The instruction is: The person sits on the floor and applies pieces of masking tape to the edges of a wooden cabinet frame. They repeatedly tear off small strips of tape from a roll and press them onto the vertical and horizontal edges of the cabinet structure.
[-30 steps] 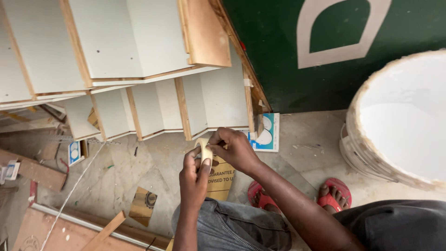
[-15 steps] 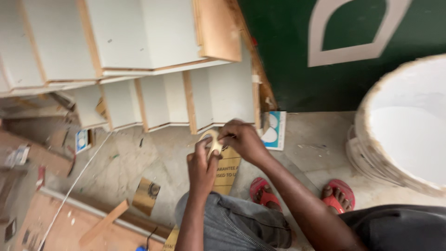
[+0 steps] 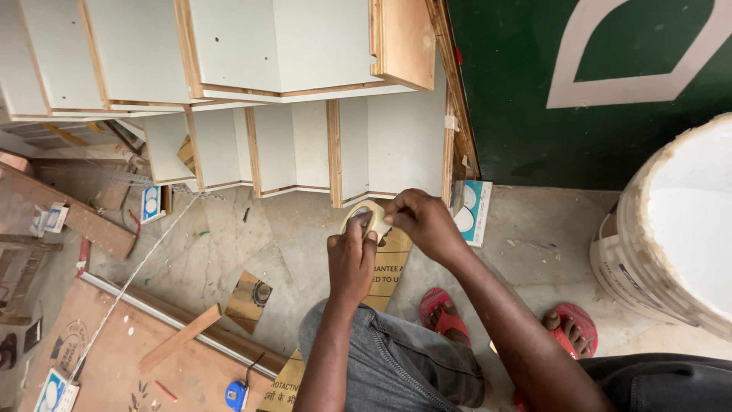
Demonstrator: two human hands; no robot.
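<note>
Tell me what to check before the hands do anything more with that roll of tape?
1. Left hand grips the tape roll: ok.
2. Right hand pinches the roll's edge: ok.
3. Loose tape end found: cannot tell, fingers hide it.
4. Roll held clear of the white panels: ok.
5. Floor by the red sandals free of scraps: not ok, cardboard pieces lie close.
6. White bucket stands apart from the arms: ok.
</note>
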